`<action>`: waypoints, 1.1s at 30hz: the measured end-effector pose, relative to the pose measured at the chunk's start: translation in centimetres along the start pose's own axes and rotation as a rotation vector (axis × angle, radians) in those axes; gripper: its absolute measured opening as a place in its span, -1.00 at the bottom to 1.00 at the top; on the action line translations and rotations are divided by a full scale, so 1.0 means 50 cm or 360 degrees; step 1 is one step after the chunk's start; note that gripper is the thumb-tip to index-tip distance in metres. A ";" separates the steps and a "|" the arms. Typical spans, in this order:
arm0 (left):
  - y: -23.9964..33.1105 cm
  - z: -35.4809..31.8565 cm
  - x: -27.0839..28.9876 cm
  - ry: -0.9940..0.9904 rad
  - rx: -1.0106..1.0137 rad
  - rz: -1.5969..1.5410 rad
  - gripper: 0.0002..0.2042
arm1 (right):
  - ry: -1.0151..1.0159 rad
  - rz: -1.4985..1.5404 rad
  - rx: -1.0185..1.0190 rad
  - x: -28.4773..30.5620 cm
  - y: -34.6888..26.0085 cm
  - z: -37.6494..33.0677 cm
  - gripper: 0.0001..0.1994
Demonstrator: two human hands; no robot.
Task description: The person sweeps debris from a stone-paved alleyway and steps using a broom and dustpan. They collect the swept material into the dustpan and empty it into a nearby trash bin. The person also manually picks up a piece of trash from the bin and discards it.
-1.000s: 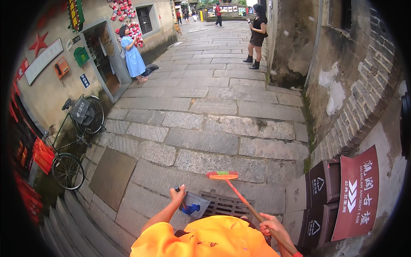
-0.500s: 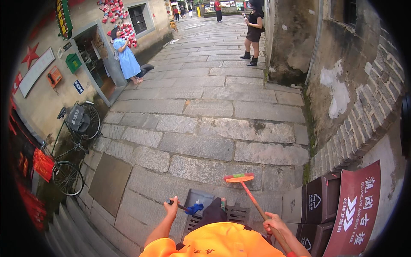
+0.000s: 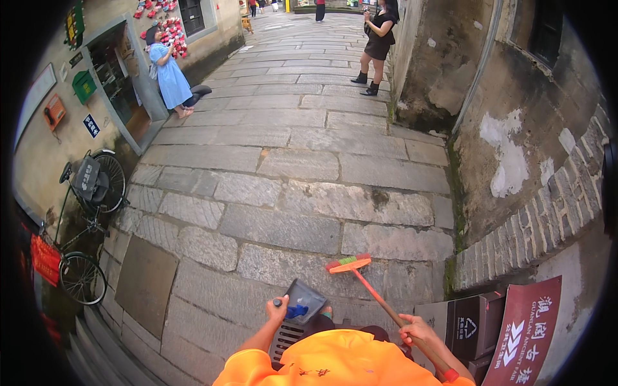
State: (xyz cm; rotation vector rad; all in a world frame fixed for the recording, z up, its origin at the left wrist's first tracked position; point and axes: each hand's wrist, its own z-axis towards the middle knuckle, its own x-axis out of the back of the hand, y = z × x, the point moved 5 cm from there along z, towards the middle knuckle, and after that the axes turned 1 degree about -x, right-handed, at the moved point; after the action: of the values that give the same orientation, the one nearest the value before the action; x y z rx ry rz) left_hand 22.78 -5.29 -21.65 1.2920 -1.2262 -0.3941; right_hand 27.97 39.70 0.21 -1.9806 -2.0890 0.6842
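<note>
My right hand grips the orange handle of a broom, whose orange head with green and red bristles rests on the stone paving ahead of me. My left hand holds the handle of a dark grey dustpan with something blue inside, held low just above a metal drain grate. My orange top fills the lower edge and hides both forearms partly.
A bicycle leans at the left wall. Dark bins and a maroon sign stand at my right, beside a brick wall. A person in a blue dress and a person in black stand farther up the lane.
The view has advanced along the lane. The broom head has shifted right and nearer to me, and the dustpan has stayed close in front of my left hand.
</note>
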 end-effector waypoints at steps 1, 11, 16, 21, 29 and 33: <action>0.015 0.005 -0.008 -0.0001 -0.0024 -0.0003 -0.70 | 0.0018 -0.0064 0.0018 0.002 -0.005 0.012 -0.26; -0.017 0.035 -0.097 -0.0069 0.0186 0.0043 -0.77 | -0.0051 0.0263 -0.0025 0.113 -0.067 0.117 -0.30; -0.093 0.040 -0.149 -0.0034 0.0510 -0.0212 -0.80 | -0.0228 0.0452 -0.0005 0.149 -0.091 0.128 -0.33; -0.157 0.033 -0.121 0.0242 0.0583 -0.0091 -0.78 | -0.0510 0.0452 0.0038 0.176 -0.105 0.126 -0.50; -0.120 0.023 -0.102 0.0195 0.0662 0.0260 -0.77 | -0.0709 0.0593 0.0204 0.202 -0.116 0.131 -0.62; 0.000 0.009 -0.127 -0.0072 0.0504 0.0750 -0.76 | -0.1013 0.1032 0.0371 0.218 -0.126 0.114 -0.57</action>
State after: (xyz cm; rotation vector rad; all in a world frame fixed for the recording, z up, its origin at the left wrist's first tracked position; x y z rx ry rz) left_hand 20.02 -0.41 -24.66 1.2083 -1.6264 0.1167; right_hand 18.81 49.18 -3.94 -2.5191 -1.4465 1.7767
